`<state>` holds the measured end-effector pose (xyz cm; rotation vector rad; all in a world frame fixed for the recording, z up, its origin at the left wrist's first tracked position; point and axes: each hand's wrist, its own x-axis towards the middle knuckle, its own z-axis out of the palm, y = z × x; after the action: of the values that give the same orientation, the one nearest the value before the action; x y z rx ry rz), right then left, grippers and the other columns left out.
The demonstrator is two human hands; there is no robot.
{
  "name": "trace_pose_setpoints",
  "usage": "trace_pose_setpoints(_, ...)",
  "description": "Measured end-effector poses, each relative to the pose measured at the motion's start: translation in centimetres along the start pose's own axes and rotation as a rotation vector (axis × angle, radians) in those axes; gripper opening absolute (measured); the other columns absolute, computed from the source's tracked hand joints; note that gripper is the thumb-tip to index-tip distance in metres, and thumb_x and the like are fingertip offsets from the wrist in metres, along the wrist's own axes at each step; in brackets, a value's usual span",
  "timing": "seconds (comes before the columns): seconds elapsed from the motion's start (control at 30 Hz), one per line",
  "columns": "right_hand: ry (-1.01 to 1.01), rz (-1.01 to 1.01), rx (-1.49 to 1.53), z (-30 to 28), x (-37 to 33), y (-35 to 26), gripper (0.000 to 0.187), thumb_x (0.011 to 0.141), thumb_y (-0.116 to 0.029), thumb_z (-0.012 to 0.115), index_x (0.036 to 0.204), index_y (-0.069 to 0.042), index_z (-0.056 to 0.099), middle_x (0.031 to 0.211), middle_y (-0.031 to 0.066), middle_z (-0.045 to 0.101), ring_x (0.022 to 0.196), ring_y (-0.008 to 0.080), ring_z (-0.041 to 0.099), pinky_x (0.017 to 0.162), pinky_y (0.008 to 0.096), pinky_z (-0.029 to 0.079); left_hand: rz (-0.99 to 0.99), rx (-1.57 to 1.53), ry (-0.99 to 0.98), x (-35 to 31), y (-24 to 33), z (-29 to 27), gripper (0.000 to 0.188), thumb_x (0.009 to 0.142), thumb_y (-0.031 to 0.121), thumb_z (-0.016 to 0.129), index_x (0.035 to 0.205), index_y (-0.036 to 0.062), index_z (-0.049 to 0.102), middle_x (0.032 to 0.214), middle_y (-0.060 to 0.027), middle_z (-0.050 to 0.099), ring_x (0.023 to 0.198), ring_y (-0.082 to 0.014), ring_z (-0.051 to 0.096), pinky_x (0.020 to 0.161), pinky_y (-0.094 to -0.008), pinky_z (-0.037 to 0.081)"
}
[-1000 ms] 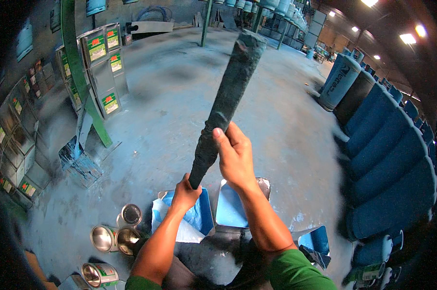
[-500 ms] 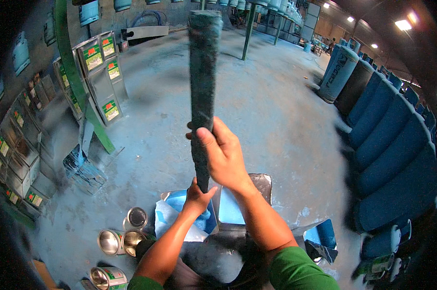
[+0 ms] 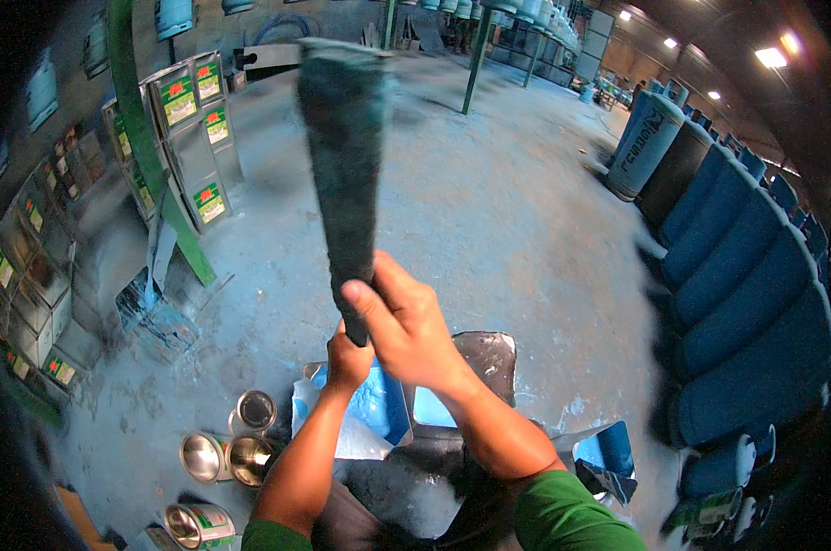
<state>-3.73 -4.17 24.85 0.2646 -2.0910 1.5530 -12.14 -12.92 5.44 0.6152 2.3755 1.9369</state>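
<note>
A long, dark, paint-crusted stick (image 3: pixel 347 174), broader at its far end, points up and away from me, leaning slightly left. My right hand (image 3: pixel 404 321) is wrapped round its lower part, thumb laid along it. Lower down, my left hand (image 3: pixel 348 358) grips the bottom end, partly behind the stick. Beneath my forearms stands a cut-open square tin (image 3: pixel 311 409) with blue paint inside. Beside it, partly covered by my right arm, is another container of light blue paint (image 3: pixel 432 409), near a dark stained metal flap (image 3: pixel 487 360).
Round metal cans (image 3: pixel 202 457) stand at the lower left. A torn-open tin (image 3: pixel 615 450) with blue inside lies right of my arm. Large blue cylinders (image 3: pixel 643 147) line the right side. Stacked square tins (image 3: pixel 188 138) and a green post (image 3: pixel 138 110) stand left.
The stick's far end has swung left and tilted, and both hands have shifted a little left with it. My right hand is now lower, close against the left.
</note>
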Motion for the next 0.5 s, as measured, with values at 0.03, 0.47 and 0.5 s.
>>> trace_pose_setpoints(0.03,-0.033,0.005,0.016,0.0,-0.1,-0.3,0.041,0.098,-0.02,0.059,0.134,-0.001,0.053,0.1,0.0255,0.064,0.093,0.0348,0.068,0.082,0.037,0.051,-0.033,-0.11,-0.011,-0.3,0.3,0.2,0.036,0.084,0.02,0.071,0.113,0.0029,0.06,0.097,-0.0212,0.071,0.098,-0.0371,0.069,0.08,-0.0435,0.052)
trace_pose_setpoints(0.47,0.266,0.07,0.177,-1.8,2.4,2.6,0.028,0.101,-0.025,0.058,0.11,0.001,0.061,0.091,0.0076,0.067,0.082,0.0118,0.062,0.07,0.0275,0.05,-0.066,0.201,-0.24,-3.6,-1.1,1.4,0.039,0.076,0.016,0.07,0.111,0.0019,0.058,0.097,-0.0263,0.067,0.096,-0.0435,0.066,0.081,-0.0456,0.052)
trace_pose_setpoints(0.5,0.259,0.068,0.19,-1.8,2.4,2.8,0.026,0.101,-0.024,0.057,0.107,0.001,0.061,0.086,0.0059,0.065,0.077,0.0106,0.059,0.066,0.0275,0.049,-0.083,0.211,-0.229,-3.1,-1.4,1.0,0.039,0.076,0.016,0.071,0.11,0.002,0.058,0.096,-0.0262,0.067,0.095,-0.0432,0.066,0.08,-0.0456,0.052)
